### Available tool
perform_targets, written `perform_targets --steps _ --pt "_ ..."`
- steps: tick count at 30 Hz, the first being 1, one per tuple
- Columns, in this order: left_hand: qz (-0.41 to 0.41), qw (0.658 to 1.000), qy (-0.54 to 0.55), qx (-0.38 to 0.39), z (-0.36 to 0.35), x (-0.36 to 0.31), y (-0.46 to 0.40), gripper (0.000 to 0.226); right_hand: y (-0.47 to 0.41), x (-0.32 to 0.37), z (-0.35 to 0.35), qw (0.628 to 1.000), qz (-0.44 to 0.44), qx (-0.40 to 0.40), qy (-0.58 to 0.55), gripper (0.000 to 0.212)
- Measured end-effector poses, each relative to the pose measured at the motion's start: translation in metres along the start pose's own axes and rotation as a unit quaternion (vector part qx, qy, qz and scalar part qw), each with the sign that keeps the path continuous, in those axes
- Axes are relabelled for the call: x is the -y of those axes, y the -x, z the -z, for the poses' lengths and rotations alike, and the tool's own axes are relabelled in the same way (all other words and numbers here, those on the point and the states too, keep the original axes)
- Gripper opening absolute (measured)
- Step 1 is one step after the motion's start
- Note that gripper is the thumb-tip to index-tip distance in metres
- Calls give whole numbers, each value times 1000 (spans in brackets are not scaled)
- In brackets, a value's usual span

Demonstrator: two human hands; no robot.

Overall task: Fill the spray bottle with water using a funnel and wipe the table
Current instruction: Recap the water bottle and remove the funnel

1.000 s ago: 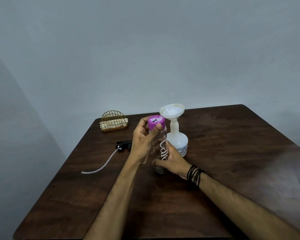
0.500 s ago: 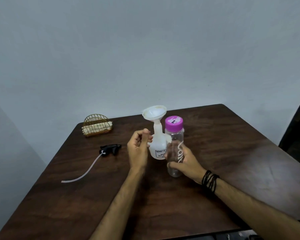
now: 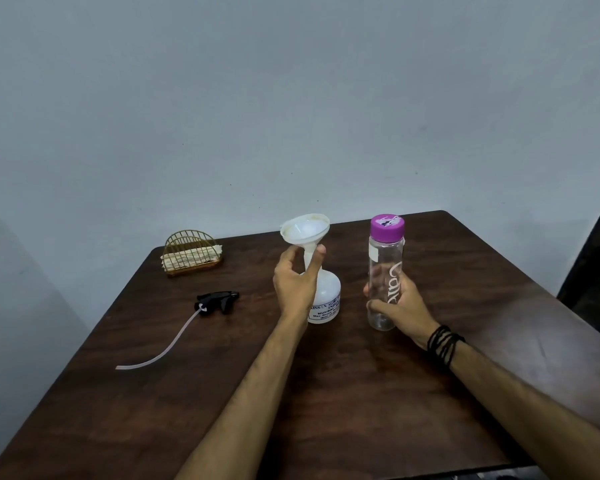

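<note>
A white spray bottle (image 3: 328, 295) stands mid-table with a white funnel (image 3: 305, 229) seated in its neck. My left hand (image 3: 297, 284) reaches around the funnel's stem, thumb and fingers on either side of it, just below the cone. To the right, my right hand (image 3: 400, 303) grips the lower half of a clear water bottle (image 3: 386, 268) with its purple cap on; the bottle stands upright on the brown table (image 3: 361, 393). The black spray head (image 3: 219, 301) with its long white tube lies on the table at the left.
A gold wire holder (image 3: 191, 252) with folded cloth stands at the table's back left corner. A grey wall runs behind the table. A dark object shows at the right edge of the view.
My left hand left the purple cap and moved to the funnel's stem. My right hand carried the water bottle to the right of the spray bottle. The view shifted right.
</note>
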State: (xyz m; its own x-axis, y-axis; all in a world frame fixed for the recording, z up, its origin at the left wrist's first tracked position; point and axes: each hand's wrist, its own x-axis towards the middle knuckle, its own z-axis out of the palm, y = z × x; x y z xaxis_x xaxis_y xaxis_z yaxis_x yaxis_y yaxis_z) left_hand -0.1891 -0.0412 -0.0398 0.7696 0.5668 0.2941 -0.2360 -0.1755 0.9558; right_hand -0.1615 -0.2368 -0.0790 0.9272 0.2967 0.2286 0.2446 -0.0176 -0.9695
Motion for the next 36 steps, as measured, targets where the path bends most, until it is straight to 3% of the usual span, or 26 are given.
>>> perform_targets --steps 5,9,11,15,19,22,25,29,36 --pt "-29 999 32 -14 -8 -8 -7 24 1 -3 0 1000 -2 3 3 52" --pt "-55 997 46 -41 -11 -28 -10 37 0 -3 2 1000 0 5 13 50" --pt "-80 996 40 -32 -13 -45 -10 33 -1 -2 4 1000 2 8 19 50" --pt "-125 991 -56 -4 -21 -72 -8 21 -5 -9 14 999 -1 -18 31 59" --pt "-113 984 -138 1 -32 -79 -8 34 -8 -10 32 996 6 -82 44 68" --pt "-138 975 -173 5 -45 -77 -6 18 -10 -11 48 992 -2 -123 41 66" --pt "-124 974 -187 38 -62 -68 -2 19 -15 -17 65 984 -13 -165 65 65" --pt "-99 951 -284 64 -92 -44 2 32 -22 -18 85 971 -6 -210 114 67" --pt "-18 924 -359 131 -141 0 10 34 -52 -34 113 961 -15 -218 167 63"
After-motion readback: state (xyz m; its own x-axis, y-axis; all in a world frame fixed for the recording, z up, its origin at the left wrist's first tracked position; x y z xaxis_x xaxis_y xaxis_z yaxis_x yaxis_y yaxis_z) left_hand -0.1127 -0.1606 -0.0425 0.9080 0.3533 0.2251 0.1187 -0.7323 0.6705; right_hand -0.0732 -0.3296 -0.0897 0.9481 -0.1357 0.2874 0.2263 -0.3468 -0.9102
